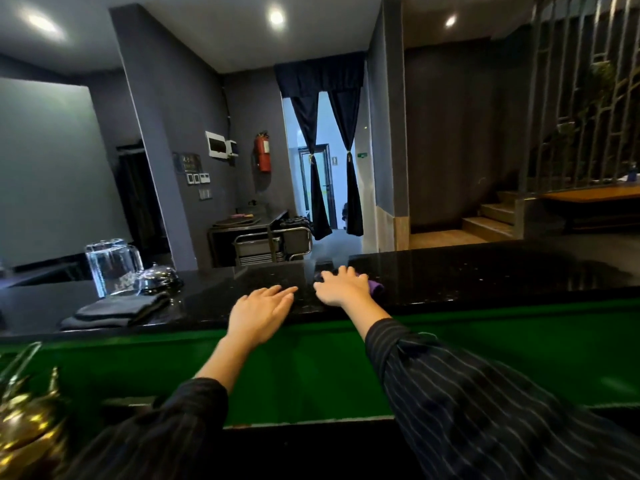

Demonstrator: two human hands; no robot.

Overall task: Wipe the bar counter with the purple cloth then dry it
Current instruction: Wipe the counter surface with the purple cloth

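right hand (341, 285) grip: pressed flat on purple cloth (375, 287) | left hand (259, 315) grip: wide, empty, on worktop (485, 275) | risk: glass pitcher (112, 268) and service bell (160, 277) may be struck if strokes are swept leftward

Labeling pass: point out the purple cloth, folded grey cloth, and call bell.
purple cloth (376, 287), head view, corner showing beside the right hand.
folded grey cloth (117, 308), head view, middle of top fold.
call bell (159, 276), head view, dome.

- A folded grey cloth (117, 309) is seen left of the left hand.
- A clear container (112, 266) and domed bell (157, 278) stand beyond it.
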